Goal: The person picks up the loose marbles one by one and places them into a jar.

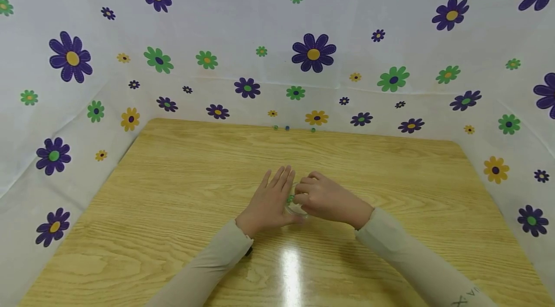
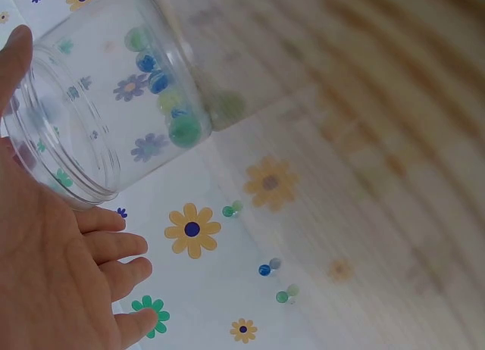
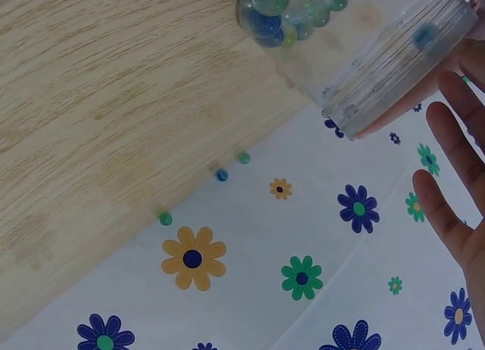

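A clear open jar [image 1: 296,209] stands on the wooden table between both hands. Several green, blue and yellowish marbles [image 2: 183,130] lie at its bottom. On its left side my left hand [image 1: 265,203] rests with straight fingers, the thumb spread round the near side. My right hand [image 1: 327,200] is over the mouth from the right, its forefinger and thumb bent down at the rim, the other fingers [image 3: 439,206] spread. A blurred blue marble [image 3: 424,35] shows through the jar's neck by the right fingertips; I cannot tell whether they pinch it.
Along the table's far edge lie a green marble [image 1: 276,127], a blue marble [image 1: 287,128] and another green marble [image 1: 313,130]. Behind them and at both sides hangs a white curtain [image 1: 260,18] printed with flowers. Wood-grain tabletop [image 1: 173,191] surrounds the hands.
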`<state>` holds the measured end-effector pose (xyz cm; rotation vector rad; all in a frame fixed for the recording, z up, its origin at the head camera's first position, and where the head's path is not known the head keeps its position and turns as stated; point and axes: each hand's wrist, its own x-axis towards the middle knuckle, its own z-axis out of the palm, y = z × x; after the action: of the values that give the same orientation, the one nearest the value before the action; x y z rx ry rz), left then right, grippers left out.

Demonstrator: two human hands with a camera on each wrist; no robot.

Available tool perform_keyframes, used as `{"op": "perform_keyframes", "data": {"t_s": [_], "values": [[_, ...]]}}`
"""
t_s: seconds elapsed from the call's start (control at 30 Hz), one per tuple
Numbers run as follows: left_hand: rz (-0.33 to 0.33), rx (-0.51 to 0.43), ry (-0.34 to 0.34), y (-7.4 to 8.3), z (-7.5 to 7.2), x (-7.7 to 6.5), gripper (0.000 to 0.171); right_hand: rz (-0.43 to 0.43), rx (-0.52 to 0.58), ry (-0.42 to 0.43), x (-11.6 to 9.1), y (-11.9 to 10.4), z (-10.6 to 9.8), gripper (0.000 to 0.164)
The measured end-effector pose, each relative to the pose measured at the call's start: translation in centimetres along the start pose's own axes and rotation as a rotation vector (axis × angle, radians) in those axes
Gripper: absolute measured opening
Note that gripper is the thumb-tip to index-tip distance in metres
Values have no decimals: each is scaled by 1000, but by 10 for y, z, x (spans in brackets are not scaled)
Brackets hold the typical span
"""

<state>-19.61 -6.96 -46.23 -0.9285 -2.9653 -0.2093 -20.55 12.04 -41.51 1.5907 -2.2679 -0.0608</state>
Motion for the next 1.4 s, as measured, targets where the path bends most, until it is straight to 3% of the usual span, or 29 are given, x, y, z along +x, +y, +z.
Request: {"op": "perform_keyframes", "data": {"t_s": [0.67,0.83,1.1,1.4], "values": [[4,42,2,0,0,1,113,43,-6,-12,-13,5,-9,20],[0,42,-3,1,-1,1,113,59,-7,-28,-21,7,-19,29],[-15,30,-21,2,-2,2,114,99,-36,-37,-38,17,-41,36],[-4,49,-5,1,1,2,114,154,-41,5,-74,35,-57,38]]}}
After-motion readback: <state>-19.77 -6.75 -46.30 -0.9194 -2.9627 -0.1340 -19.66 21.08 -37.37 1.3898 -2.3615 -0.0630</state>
